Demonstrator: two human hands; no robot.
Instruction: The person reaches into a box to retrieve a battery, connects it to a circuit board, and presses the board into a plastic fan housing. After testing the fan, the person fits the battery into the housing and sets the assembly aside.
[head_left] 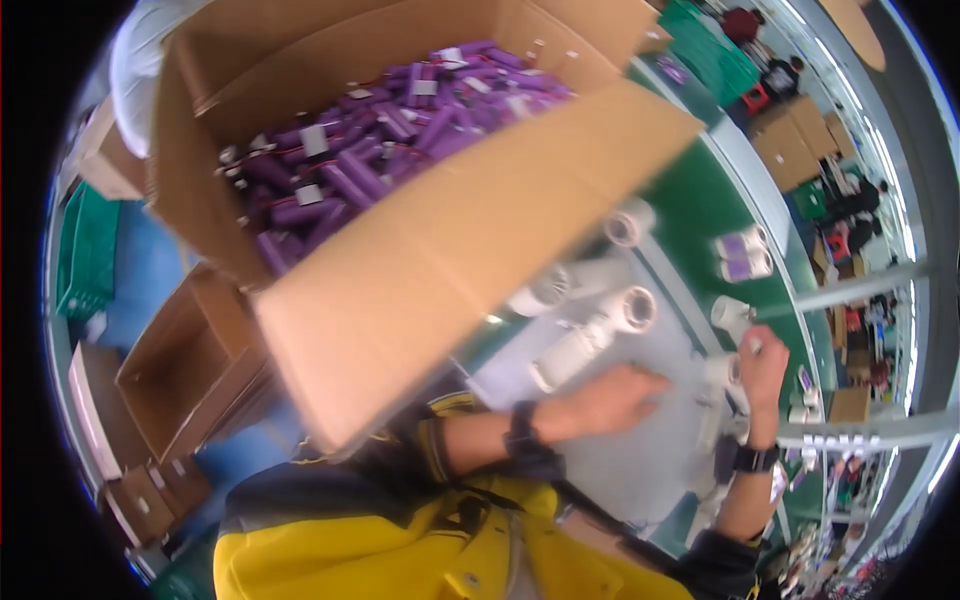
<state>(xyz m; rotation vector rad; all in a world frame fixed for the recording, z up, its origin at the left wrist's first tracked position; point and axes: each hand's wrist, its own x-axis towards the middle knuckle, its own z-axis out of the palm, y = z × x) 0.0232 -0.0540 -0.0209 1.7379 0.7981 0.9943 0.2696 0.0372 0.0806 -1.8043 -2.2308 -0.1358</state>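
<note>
My left hand (pixel 612 398) hangs over the pale grey work surface (pixel 655 470), fingers loosely stretched to the right and a little blurred, with nothing seen in it. Just beyond it lies a white, gun-shaped plastic housing (pixel 590 345) with a round open end. Farther right, my right hand (pixel 765 362) is closed and raised, a small whitish bit showing at its fingers that I cannot make out. Right by that hand are a white round-ended housing (pixel 732 314) and, partly hidden, another white housing (pixel 722 370).
A large open carton (pixel 205 220) of purple battery packs (pixel 430 125) stands at upper left, its front flap (pixel 470 250) jutting over the bench. Two white-and-purple parts (pixel 745 255) lie on the green mat (pixel 690 190). Lower left holds an empty carton (pixel 185 370) and a green crate (pixel 88 245).
</note>
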